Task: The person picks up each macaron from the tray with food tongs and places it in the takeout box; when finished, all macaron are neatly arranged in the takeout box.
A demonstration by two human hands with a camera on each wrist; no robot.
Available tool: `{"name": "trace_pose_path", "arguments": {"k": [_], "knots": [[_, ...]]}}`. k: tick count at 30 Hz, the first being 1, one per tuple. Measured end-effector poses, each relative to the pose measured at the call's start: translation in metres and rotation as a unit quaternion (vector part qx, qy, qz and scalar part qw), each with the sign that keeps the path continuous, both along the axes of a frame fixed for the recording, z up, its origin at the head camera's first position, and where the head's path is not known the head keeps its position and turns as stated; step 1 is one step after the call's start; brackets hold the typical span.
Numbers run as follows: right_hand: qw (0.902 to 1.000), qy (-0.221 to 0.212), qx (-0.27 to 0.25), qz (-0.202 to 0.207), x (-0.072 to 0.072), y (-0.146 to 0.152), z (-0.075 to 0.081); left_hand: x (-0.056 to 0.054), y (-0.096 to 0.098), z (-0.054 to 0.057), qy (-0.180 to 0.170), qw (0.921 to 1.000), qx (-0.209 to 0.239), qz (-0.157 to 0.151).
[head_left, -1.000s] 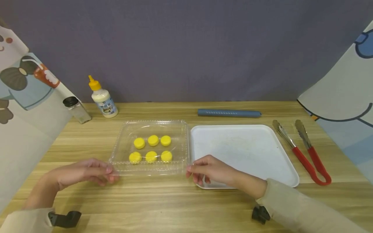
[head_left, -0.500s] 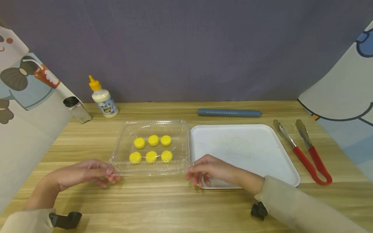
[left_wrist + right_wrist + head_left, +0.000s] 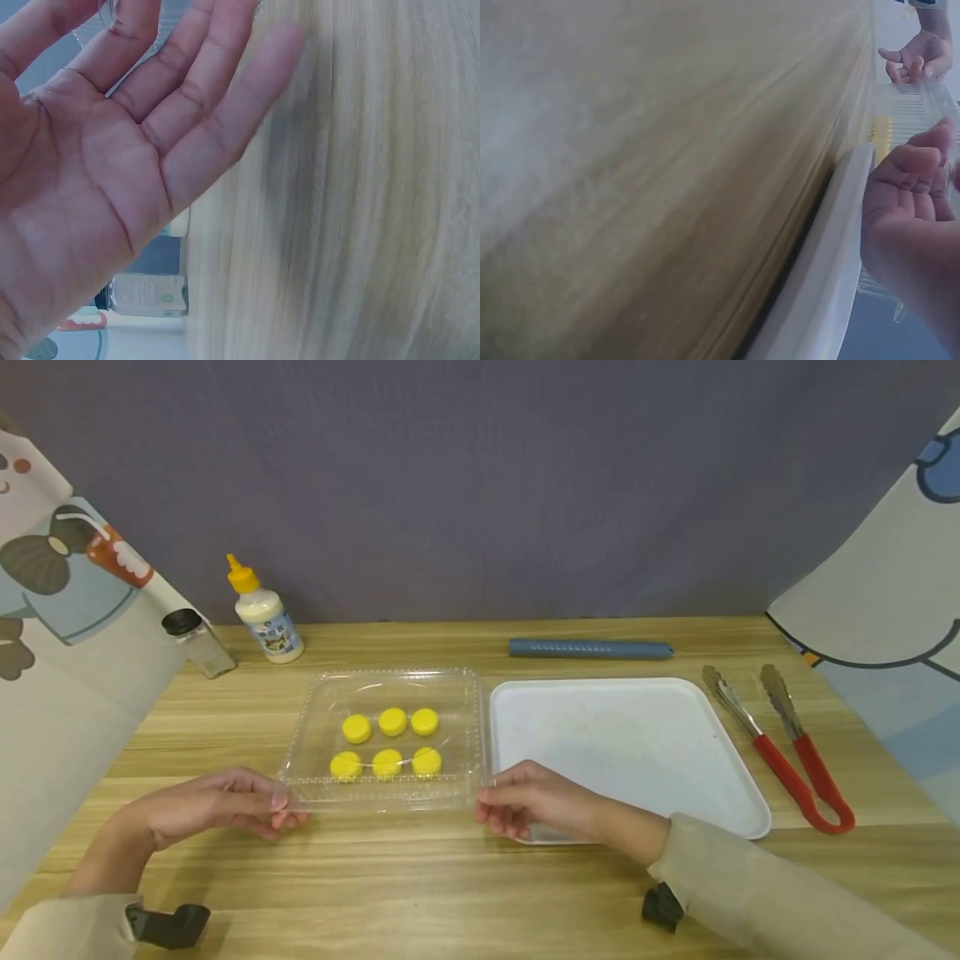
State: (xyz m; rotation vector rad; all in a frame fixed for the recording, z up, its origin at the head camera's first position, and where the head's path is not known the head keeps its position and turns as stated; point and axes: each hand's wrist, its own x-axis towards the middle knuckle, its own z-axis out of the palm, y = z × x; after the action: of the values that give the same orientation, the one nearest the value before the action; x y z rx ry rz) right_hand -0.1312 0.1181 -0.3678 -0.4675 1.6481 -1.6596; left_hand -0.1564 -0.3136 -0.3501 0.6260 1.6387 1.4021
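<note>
A clear plastic food container (image 3: 390, 793) with its lid over several small round yellow pieces (image 3: 392, 722) is left of centre in the head view. At its front left corner, my left hand (image 3: 217, 806) pinches the rim between thumb and index finger; in the left wrist view, the other fingers of the left hand (image 3: 97, 165) extend past the edge. My right hand (image 3: 543, 797) pinches the front right corner, its remaining fingers curled below. The ribbed clear wall of the container (image 3: 907, 112) shows beyond the right hand (image 3: 907, 187) in the right wrist view.
A white tray (image 3: 622, 743) lies right beside the container, partly under my right hand. Red-handled tongs (image 3: 798, 785) rest farther right. Behind are a blue-grey bar (image 3: 591, 649), a yellow-capped squeeze bottle (image 3: 268, 622) and a black-lidded jar (image 3: 201, 643).
The fingers of my right hand have curled in a little more at the corner. My left hand and the container have hardly moved.
</note>
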Motion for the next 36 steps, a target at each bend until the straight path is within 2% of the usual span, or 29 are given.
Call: {"name": "trace_pose_path", "arguments": {"k": [3,7,14,19,23,28,31,36], "knots": [[0.9998,0.019,0.002,0.007,0.0,0.0,0.0,0.0,-0.001,0.0,0.004,0.9999,-0.01,0.004],[0.9994,0.032,-0.003,-0.012,0.002,0.0,-0.001,-0.001,-0.002,-0.002,0.013,0.9999,-0.005,0.002],[0.9963,0.048,-0.008,-0.071,0.007,-0.004,-0.005,-0.004,0.001,-0.01,0.011,0.9982,0.06,-0.001],[0.9937,0.064,-0.008,-0.091,0.011,-0.007,-0.005,-0.004,0.0,-0.015,0.013,0.9961,0.085,0.016],[0.9947,0.054,-0.01,-0.087,0.012,-0.008,-0.005,-0.003,0.0,-0.016,0.021,0.9968,0.069,0.032],[0.9965,0.046,-0.005,-0.07,0.012,-0.007,-0.005,-0.002,-0.001,-0.012,0.018,0.9991,0.033,0.019],[0.9973,0.056,0.011,-0.045,0.01,-0.005,-0.003,-0.002,-0.002,-0.007,0.012,0.9999,0.002,0.009],[0.9936,0.089,0.063,-0.029,0.008,-0.001,0.003,-0.001,-0.003,0.0,0.026,0.9981,-0.051,0.022]]}}
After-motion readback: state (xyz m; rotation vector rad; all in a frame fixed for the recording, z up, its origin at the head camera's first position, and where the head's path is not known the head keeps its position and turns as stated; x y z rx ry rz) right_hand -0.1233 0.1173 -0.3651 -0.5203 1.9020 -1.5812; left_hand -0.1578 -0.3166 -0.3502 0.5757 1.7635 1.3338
